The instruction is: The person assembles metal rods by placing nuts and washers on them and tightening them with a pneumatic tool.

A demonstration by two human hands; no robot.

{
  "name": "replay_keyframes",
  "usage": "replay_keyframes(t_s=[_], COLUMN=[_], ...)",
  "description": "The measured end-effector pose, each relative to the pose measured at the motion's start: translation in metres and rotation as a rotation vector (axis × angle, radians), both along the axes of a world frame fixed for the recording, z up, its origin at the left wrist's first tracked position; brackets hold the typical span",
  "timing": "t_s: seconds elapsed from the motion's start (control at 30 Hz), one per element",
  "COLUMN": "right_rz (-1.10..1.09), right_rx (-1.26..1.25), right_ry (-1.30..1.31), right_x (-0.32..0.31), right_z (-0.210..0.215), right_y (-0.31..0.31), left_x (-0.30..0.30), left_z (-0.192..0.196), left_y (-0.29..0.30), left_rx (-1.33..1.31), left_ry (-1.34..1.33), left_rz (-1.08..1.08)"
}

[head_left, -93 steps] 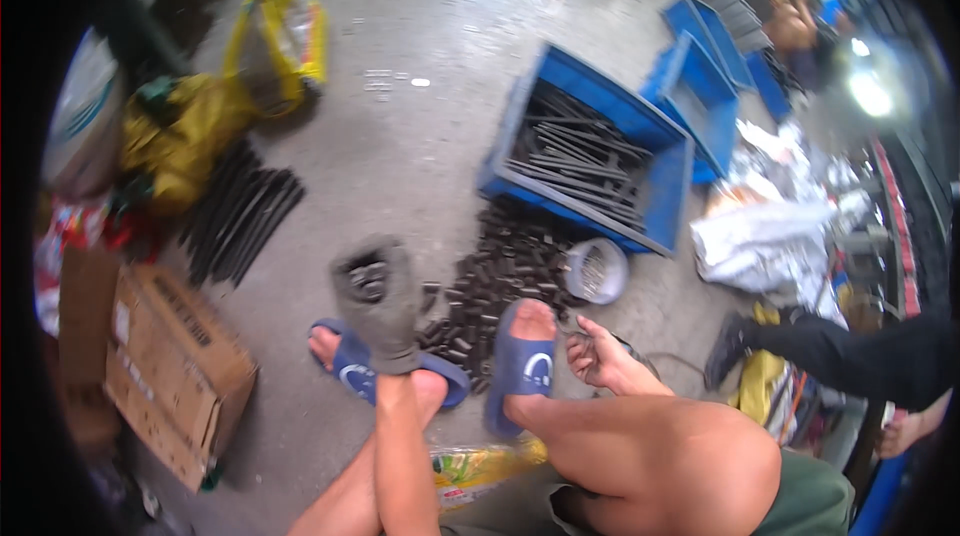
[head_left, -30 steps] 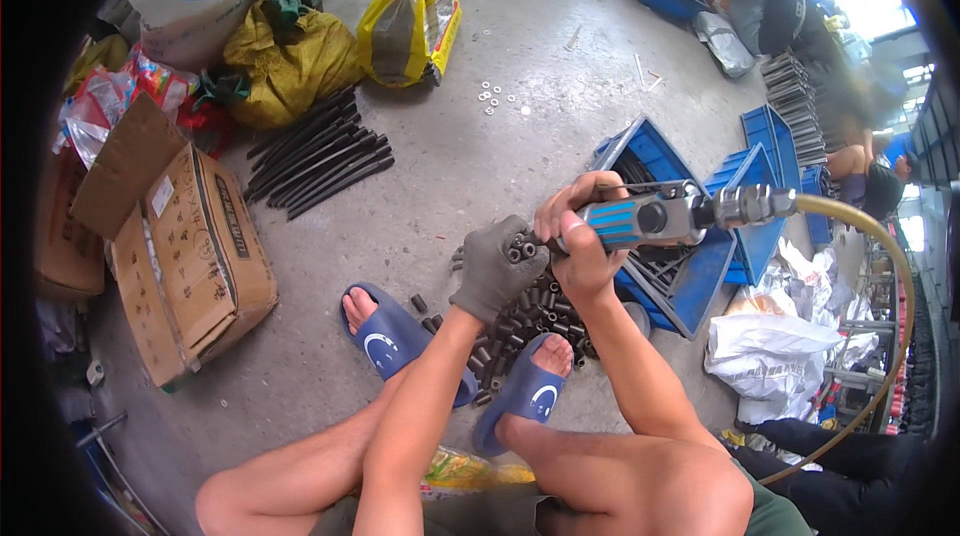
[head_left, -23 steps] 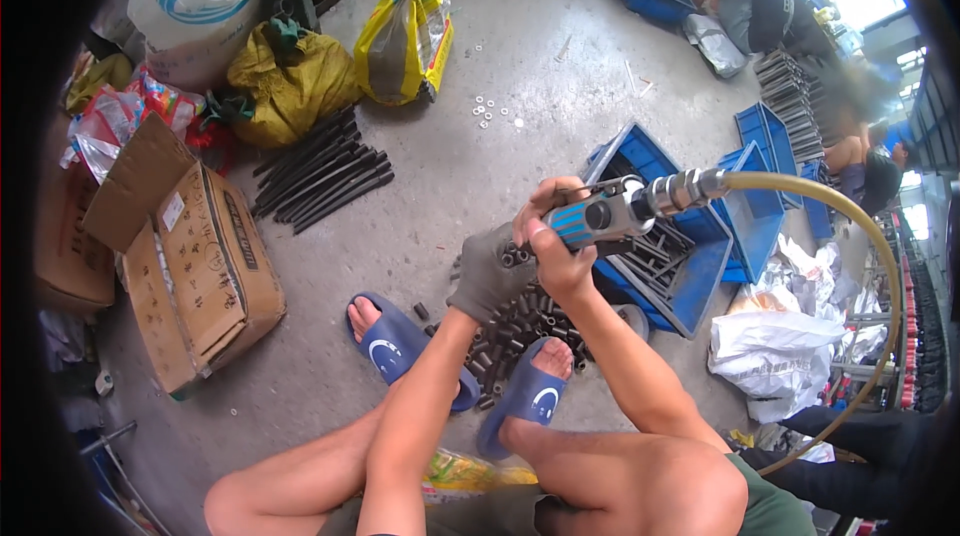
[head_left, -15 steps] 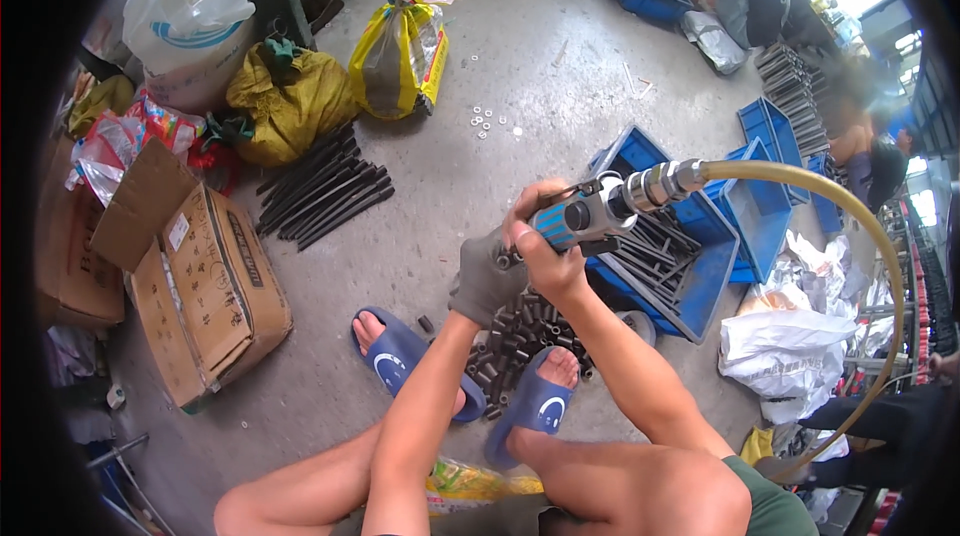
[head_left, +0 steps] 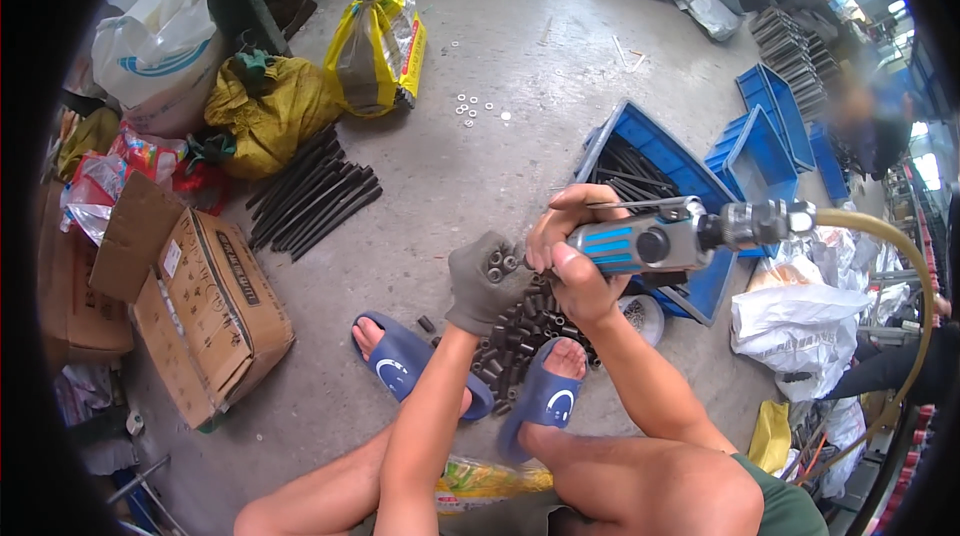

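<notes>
My right hand (head_left: 578, 261) is wrapped round a silver and blue air-powered tool (head_left: 640, 244), with a tan hose (head_left: 880, 228) running from its coupling. In a grey glove, my left hand (head_left: 476, 291) is closed round several small ring-ended metal pieces (head_left: 496, 264). The tool's working end, partly hidden by my right fingers, meets or nearly meets one of these pieces. Under both hands, between my slippered feet, lies a heap of short dark tube pieces (head_left: 512, 336). Beside my right wrist is a round container (head_left: 648, 320) with small metal bits.
A blue crate (head_left: 712, 281) of long dark rods stands to the right, more blue crates (head_left: 758, 161) beyond. Dark rods (head_left: 318, 198) lie near an open cardboard box (head_left: 235, 306) on the left. White rings (head_left: 472, 108) dot the floor. White sacks (head_left: 795, 331) are at right; another person sits far right.
The air tool and my right hand have swung right and slightly down, with the tool now more level. My gloved left hand has turned, showing the ring-ended pieces in it. The view has shifted slightly.
</notes>
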State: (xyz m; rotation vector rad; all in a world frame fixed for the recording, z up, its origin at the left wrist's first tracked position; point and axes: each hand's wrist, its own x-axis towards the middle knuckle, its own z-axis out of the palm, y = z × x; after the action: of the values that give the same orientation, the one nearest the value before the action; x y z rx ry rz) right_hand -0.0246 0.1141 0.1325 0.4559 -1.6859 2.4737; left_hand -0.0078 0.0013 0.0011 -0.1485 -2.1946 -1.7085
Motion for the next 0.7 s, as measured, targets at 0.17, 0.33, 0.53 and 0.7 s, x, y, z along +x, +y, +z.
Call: replay_keyframes(t_s=[0.17, 0.33, 0.53, 0.7], right_rz=[-0.014, -0.009, -0.047, -0.108], right_rx=[0.013, -0.041, -0.073, -0.039], right_ry=[-0.077, -0.157, -0.158, -0.138], right_x=[0.005, 0.005, 0.001, -0.005], right_z=[-0.021, -0.020, -0.027, -0.035], right_y=[-0.001, 0.001, 0.006, 0.009], left_x=[0.004, 0.004, 0.000, -0.002], left_z=[-0.010, -0.004, 0.000, -0.002], left_y=[0.000, 0.005, 0.007, 0.009], left_rx=[0.027, 0.004, -0.042, -0.058], left_ry=[0.024, 0.027, 0.059, 0.004], left_rz=[0.009, -0.002, 0.024, -0.015])
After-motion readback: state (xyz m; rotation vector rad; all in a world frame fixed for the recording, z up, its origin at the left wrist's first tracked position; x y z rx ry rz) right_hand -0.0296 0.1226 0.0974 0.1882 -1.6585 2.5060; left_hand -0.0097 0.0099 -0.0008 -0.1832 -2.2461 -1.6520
